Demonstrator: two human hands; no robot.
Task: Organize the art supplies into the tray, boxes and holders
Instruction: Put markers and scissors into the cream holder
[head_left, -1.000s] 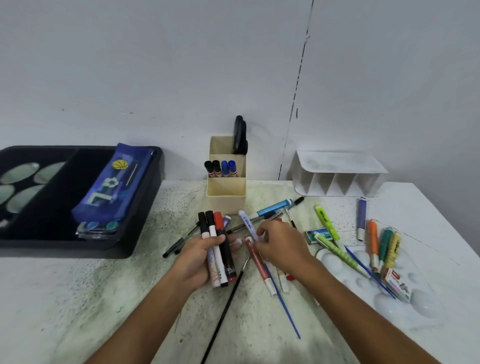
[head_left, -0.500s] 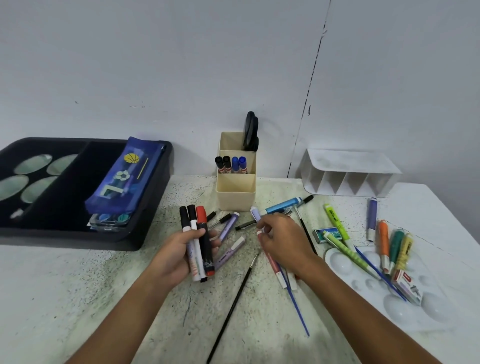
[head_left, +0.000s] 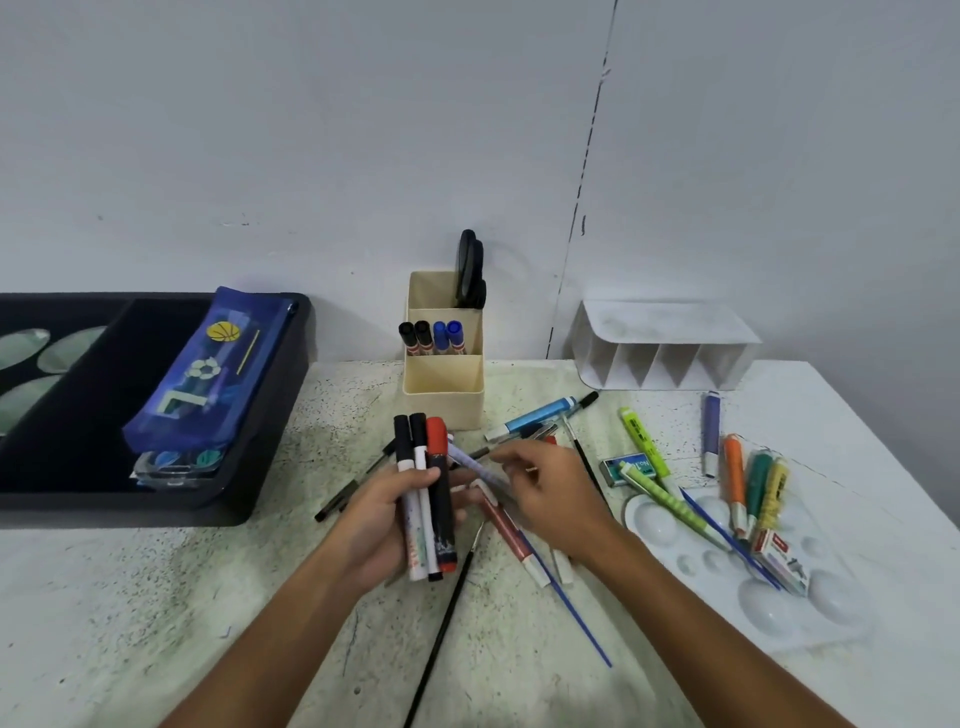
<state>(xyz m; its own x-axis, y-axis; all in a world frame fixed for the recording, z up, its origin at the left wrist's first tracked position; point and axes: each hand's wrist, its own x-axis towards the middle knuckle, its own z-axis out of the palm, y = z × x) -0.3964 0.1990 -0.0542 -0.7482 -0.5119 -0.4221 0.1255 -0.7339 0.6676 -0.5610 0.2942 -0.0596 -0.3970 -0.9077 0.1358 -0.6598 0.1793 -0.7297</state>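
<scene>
near the middle of the table (head_left: 156, 597), the left hand (head_left: 382, 525) grips three markers (head_left: 423, 499) in a bunch, fingers curled round them, caps up: two black, one red. right beside it, the right hand (head_left: 550, 493) pinches a pale purple pen (head_left: 475, 467) between thumb and fingertips, the pen angled toward the bunch and close against the red marker. under the right hand lies a loose pile: a red-brown pen (head_left: 506, 530), a blue brush (head_left: 571, 608) and a black brush (head_left: 441, 629) running toward the near edge.

at the back edge, centre, stands a cream holder (head_left: 444, 395), with four markers (head_left: 431, 338) in its middle pocket and black scissors (head_left: 470, 270) in the rear one. just in front of it, to the right, a blue pen (head_left: 540, 418) lies flat. back right, a white divider rack (head_left: 665, 348) sits against the wall. toward the right edge, a white palette (head_left: 727, 582) carries highlighters (head_left: 753, 483) and a small box (head_left: 782, 561); a green highlighter (head_left: 641, 441) and a purple one (head_left: 710, 431) lie just behind it. on the left side, a black tray (head_left: 249, 467) holds a blue pencil case (head_left: 202, 379), propped on its rim.
</scene>
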